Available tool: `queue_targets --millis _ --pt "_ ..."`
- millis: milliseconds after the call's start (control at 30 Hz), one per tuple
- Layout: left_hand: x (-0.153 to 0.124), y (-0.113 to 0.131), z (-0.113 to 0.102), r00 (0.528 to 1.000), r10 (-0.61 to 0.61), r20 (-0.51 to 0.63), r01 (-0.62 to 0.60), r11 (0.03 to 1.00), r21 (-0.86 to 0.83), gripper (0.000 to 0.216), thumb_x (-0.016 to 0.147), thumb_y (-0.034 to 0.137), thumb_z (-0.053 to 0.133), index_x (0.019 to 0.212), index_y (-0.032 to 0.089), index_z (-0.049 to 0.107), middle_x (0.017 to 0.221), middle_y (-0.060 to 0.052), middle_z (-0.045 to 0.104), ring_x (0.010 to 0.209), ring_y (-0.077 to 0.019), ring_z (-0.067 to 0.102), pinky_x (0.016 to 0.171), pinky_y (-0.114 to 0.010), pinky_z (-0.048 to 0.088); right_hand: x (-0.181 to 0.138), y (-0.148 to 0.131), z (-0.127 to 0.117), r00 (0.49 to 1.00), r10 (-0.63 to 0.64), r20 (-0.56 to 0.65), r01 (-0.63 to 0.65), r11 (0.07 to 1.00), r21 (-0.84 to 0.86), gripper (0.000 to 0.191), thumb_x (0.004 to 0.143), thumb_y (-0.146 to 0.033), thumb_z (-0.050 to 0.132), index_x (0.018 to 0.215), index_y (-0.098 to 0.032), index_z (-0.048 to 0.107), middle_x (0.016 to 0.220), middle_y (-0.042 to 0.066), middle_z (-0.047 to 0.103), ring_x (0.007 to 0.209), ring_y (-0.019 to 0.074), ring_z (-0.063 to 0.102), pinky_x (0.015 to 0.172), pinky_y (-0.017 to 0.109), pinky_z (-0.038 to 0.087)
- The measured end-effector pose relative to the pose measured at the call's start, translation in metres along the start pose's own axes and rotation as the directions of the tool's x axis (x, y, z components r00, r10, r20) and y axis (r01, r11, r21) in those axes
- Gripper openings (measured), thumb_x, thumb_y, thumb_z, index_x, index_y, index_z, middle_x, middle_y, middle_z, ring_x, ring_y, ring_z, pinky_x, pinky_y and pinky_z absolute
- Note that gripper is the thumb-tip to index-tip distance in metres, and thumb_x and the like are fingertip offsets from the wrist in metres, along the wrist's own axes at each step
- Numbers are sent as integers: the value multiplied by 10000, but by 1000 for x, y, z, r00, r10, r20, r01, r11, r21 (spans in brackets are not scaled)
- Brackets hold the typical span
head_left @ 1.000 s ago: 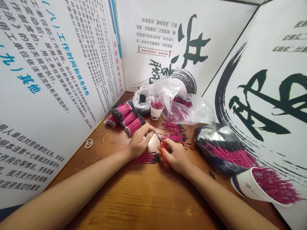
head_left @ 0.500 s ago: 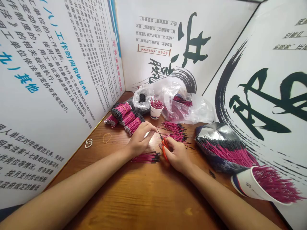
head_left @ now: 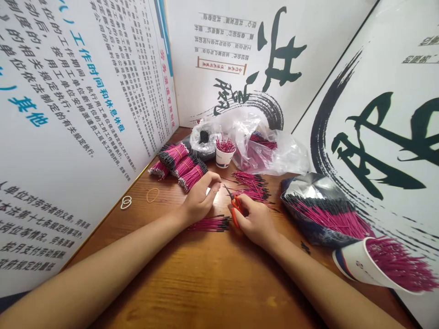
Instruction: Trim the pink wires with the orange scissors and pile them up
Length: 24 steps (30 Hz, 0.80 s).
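Note:
My right hand is closed around small orange-handled scissors, blades pointing up and left. My left hand sits just left of the blades, thumb and fingers pinched together near the tips; what they pinch is too thin to make out. A loose row of pink wires with dark ends lies on the wooden table below both hands. More loose pink wires lie just beyond my right hand.
Banded pink wire bundles lie at the left. A small paper cup of wires and clear plastic bags stand behind. A foil bag of wires and a tipped cup lie right. Rubber bands rest near the printed boards.
Both hands stay close together; the view has shifted slightly. My left fingertips have drawn closer into a pinch by the scissor tips.

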<state>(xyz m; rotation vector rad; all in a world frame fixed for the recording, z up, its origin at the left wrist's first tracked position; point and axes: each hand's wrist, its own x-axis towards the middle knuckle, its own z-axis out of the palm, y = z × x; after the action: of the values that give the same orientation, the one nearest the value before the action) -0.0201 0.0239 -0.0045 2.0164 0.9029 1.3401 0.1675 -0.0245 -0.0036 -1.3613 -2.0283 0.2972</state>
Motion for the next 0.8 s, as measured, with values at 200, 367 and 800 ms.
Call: queue_targets --millis 200,367,800 --pt "1 5 -1 998 68 14 -68 996 55 98 980 225 426 936 180 501 866 -22 527 812 -142 499 774 -280 426 0 0 1 1000 -19 -21 18 1000 -6 184 885 -321 526 740 -209 519 575 -28 568 475 108 457 513 216 318" --pt "1 4 -1 997 79 16 -80 994 68 107 988 235 420 937 184 500 853 -14 514 798 -139 490 767 -272 420 0 -1 0 999 -26 -19 25 1000 -8 188 889 -327 526 742 -212 512 579 -26 570 479 110 462 513 217 322" --pt "1 5 0 997 77 26 -79 994 76 105 983 220 414 923 185 492 836 -10 510 779 -137 482 749 -268 415 0 -1 0 1000 -10 25 9 1000 19 192 901 -322 506 744 -214 484 592 -31 551 497 112 458 527 221 318"
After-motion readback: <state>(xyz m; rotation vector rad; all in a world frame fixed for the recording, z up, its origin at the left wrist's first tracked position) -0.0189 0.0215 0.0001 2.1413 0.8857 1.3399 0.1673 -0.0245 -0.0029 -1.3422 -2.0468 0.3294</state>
